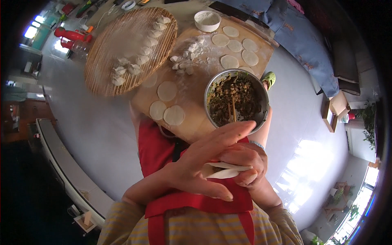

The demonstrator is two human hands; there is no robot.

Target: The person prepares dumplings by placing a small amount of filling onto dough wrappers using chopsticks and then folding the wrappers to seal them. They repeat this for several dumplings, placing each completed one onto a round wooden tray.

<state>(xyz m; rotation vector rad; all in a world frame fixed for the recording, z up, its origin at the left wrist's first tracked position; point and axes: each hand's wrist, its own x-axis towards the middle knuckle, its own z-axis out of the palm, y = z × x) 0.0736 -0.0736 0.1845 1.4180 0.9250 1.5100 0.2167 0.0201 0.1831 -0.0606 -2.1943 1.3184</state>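
Note:
A half-folded dumpling wrapper (pixel 225 171) is held in front of the red apron, its mouth parted with a little dark filling inside. Its right end is pinched between the thumb and curled fingers of my right hand (pixel 249 160). My left hand (pixel 196 162) cradles the other end in the crook of the thumb, with thumb and fingers stretched out past the dough. Just beyond the hands stands a steel bowl (pixel 207 98) of chopped filling (pixel 235 87), with chopsticks (pixel 234 107) in it. Flat round wrappers (pixel 174 115) lie on the wooden board (pixel 196 113).
A round woven tray (pixel 107 61) bears several folded dumplings (pixel 142 59) at the far left. Small dough pieces (pixel 183 65) and loose flour lie mid-board, more wrappers (pixel 229 62) to the right. A white bowl (pixel 207 21) stands at the back. Another person's green clog (pixel 269 80) shows beside the board.

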